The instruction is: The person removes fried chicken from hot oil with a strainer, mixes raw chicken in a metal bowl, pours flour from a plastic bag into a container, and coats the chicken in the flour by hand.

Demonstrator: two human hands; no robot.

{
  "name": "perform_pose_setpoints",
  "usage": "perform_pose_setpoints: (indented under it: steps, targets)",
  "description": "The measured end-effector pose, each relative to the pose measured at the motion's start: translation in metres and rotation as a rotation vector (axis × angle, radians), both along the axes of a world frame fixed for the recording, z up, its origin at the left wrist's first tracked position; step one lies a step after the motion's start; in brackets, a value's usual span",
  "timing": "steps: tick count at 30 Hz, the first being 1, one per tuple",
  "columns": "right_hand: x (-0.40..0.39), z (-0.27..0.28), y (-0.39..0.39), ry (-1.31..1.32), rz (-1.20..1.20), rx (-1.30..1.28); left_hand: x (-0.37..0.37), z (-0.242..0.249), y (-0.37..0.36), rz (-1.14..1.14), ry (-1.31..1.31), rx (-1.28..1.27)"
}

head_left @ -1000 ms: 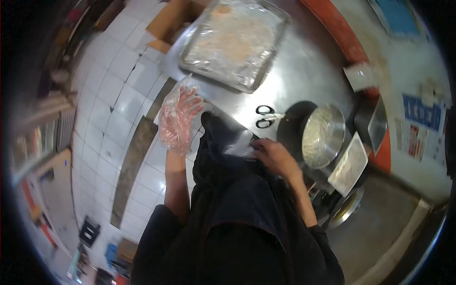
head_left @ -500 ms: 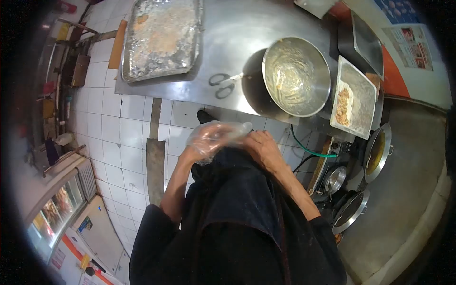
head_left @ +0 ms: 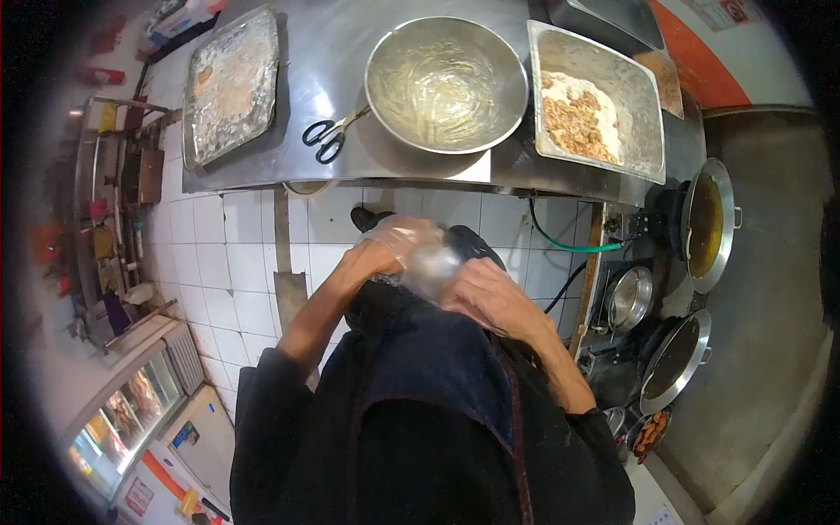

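My left hand (head_left: 389, 248) is inside a clear plastic glove, in front of my apron and below the table's edge. Its fingers are blurred by motion and partly covered by the film. Thin clear plastic (head_left: 430, 267), looking like a disposable glove, stretches between my two hands. My bare right hand (head_left: 492, 296) has its fingers closed on the right side of this plastic. Beyond the hands, on the steel table, stand a large metal bowl (head_left: 385, 114) smeared with pale batter and black-handled scissors (head_left: 328, 144).
A floury tray (head_left: 262, 109) lies at the table's left. On the right, a steel pan (head_left: 643, 162) holds floured pieces. Further right are a wok of oil (head_left: 707, 232), another wok (head_left: 674, 363), a steel pot (head_left: 630, 297) and a bowl of fried pieces (head_left: 649, 433). A green hose (head_left: 564, 247) hangs below the table.
The view has shifted, with the table items appearing further left and higher. My hands have moved slightly apart, and the plastic between them is more spread out.
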State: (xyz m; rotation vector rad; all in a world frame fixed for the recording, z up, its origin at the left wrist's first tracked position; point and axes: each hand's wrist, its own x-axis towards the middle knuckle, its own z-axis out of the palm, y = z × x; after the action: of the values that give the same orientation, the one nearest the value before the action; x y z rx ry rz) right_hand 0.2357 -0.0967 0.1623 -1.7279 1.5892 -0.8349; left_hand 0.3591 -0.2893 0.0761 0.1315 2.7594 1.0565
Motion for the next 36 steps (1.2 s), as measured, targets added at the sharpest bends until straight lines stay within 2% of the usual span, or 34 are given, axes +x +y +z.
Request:
perform_pose_setpoints:
  steps: [1,2,4,6,8,10,11,13,14,16,17,19,20,21,22,23,24,26,27,29,30,31,32,33,35,36]
  targets:
    - [-0.003,0.007,0.005,-0.001,-0.008,-0.007,-0.001,-0.020,0.004,-0.056,0.171,-0.040]
    - [-0.006,0.016,0.009,-0.034,-0.048,-0.022,-0.010,-0.025,0.009,-0.061,0.169,-0.047]
    - [-0.016,0.036,0.017,-0.068,-0.092,-0.044,-0.028,-0.033,0.018,-0.185,-0.310,-0.280]
    - [-0.028,0.057,0.031,-0.263,-0.267,-0.257,-0.027,-0.051,0.024,-0.180,-0.279,-0.327]
    - [-0.021,0.069,0.047,-0.669,-0.756,-0.321,-0.030,-0.049,0.026,-0.186,-0.241,-0.377]
    - [-0.039,0.085,0.044,-0.643,-0.997,-0.318,-0.029,-0.042,0.033,0.106,-0.170,-0.243]
    - [-0.048,0.082,0.044,-0.638,-1.011,-0.327,-0.030,-0.032,0.030,0.092,-0.163,-0.245]
    - [-0.062,0.070,0.042,-0.734,-1.181,-0.341,-0.025,-0.007,0.013,0.173,-0.162,0.041]
    - [-0.064,0.066,0.039,-0.730,-1.198,-0.349,-0.022,0.008,0.005,0.192,-0.162,0.137]
    - [-0.066,0.059,0.033,-0.909,-1.241,-0.357,-0.019,0.036,-0.009,0.318,0.143,0.224]
    - [-0.065,0.056,0.032,-0.903,-1.261,-0.368,-0.020,0.038,-0.009,0.296,0.143,0.229]
    - [-0.062,0.051,0.027,-1.088,-1.263,-0.299,-0.025,0.039,-0.008,0.577,0.032,0.988]
    - [-0.059,0.053,0.020,-1.121,-1.262,-0.268,-0.032,0.035,0.000,0.534,0.105,1.168]
    - [-0.058,0.052,0.014,-1.118,-1.271,-0.271,-0.041,0.035,0.010,0.526,0.100,1.171]
    - [-0.057,0.049,0.008,-1.135,-1.164,-0.214,-0.055,0.048,0.021,0.532,0.032,1.415]
    - [-0.057,0.046,0.001,-1.150,-1.054,-0.157,-0.059,0.054,0.022,0.531,-0.001,1.538]
    - [-0.056,0.041,-0.010,-1.145,-1.054,-0.156,-0.063,0.060,0.024,0.533,-0.036,1.660]
    - [-0.057,0.025,-0.034,-0.976,-1.075,-0.029,-0.060,0.067,0.019,0.218,-0.241,1.191]
    - [-0.059,0.017,-0.044,-0.972,-1.058,-0.030,-0.052,0.063,0.014,0.228,-0.225,1.188]
    - [-0.061,-0.009,-0.068,-0.999,-1.180,0.237,-0.025,0.045,-0.007,0.453,-0.260,1.286]
    - [-0.061,-0.049,-0.080,-0.991,-1.175,0.255,-0.012,0.037,-0.019,0.531,-0.264,1.314]
    - [-0.059,-0.080,-0.093,-0.981,-1.172,0.276,0.003,0.033,-0.032,0.571,-0.179,1.107]
    - [-0.053,-0.058,-0.115,-1.036,-1.133,0.294,0.017,0.028,-0.041,0.605,-0.098,0.901]
    - [-0.053,-0.065,-0.135,-1.033,-1.123,0.289,0.033,0.023,-0.044,0.609,-0.087,0.897]
    - [-0.066,-0.096,-0.180,-1.000,-1.050,0.088,0.060,0.016,-0.048,0.982,0.057,1.205]
    - [-0.076,-0.109,-0.207,-1.025,-0.972,0.090,0.059,0.024,-0.056,0.974,0.062,1.202]
